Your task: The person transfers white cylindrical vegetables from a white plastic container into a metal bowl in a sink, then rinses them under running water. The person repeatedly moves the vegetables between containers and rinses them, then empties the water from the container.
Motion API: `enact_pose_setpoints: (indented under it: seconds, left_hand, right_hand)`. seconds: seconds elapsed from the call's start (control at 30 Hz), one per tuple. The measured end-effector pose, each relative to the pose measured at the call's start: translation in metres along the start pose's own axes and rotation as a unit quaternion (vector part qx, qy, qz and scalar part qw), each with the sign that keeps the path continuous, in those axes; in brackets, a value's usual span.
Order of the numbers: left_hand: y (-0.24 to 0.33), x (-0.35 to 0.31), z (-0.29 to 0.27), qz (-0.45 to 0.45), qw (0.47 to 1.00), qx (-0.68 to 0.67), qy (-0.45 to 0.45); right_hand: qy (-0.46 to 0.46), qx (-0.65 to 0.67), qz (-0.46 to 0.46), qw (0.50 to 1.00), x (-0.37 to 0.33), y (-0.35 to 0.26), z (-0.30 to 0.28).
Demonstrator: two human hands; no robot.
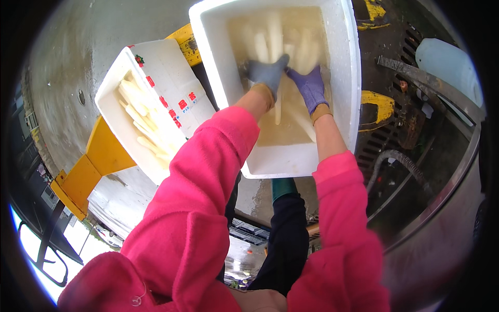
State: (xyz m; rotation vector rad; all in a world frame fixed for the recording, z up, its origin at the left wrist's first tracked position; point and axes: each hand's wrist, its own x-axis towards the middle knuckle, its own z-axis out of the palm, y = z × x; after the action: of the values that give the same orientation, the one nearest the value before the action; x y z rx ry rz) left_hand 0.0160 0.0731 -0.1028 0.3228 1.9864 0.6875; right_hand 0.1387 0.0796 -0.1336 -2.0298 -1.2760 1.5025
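Observation:
A large white foam box (340, 31) holds murky, yellowish water with several long, pale, peeled vegetable sticks (275, 36); their exact kind is unclear. Both my hands are down in this water, side by side. My left hand (267, 74), in a grey-blue glove, is among the sticks, its thumb apart and its fingers mostly under water. My right hand (310, 89), in a purple glove, touches the sticks on the right; cloudy water and blur hide its fingertips. One thin pale stick (278, 108) floats between my wrists.
Left of it, a second foam box (179, 78) with red print holds more pale sticks (136, 106). Yellow metal supports (106, 148) show around the boxes. On the right are a light-blue plastic container (449, 70), a grey hose (397, 156) and a slotted drain. The floor (109, 31) looks wet.

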Motion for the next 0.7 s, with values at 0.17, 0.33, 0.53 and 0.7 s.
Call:
enact_pose_setpoints:
  seconds: [0.17, 0.33, 0.53, 0.7]
  left_hand:
    - [0.004, -0.025, -0.003, 0.007, 0.997, -0.078, -0.009]
    - [0.003, -0.016, -0.013, -0.036, 0.985, -0.139, -0.092]
    - [0.003, -0.014, -0.020, -0.063, 0.978, -0.172, -0.096]
    - [0.013, -0.028, -0.029, -0.066, 0.968, -0.200, -0.135]
  right_hand:
    - [-0.114, 0.169, 0.082, 0.975, -0.014, 0.007, 0.002]
    - [-0.152, 0.235, 0.072, 0.957, -0.012, 0.005, 0.005]
    - [-0.206, 0.230, 0.058, 0.949, -0.008, -0.002, -0.006]
    - [-0.222, 0.239, 0.069, 0.943, -0.010, -0.006, -0.020]
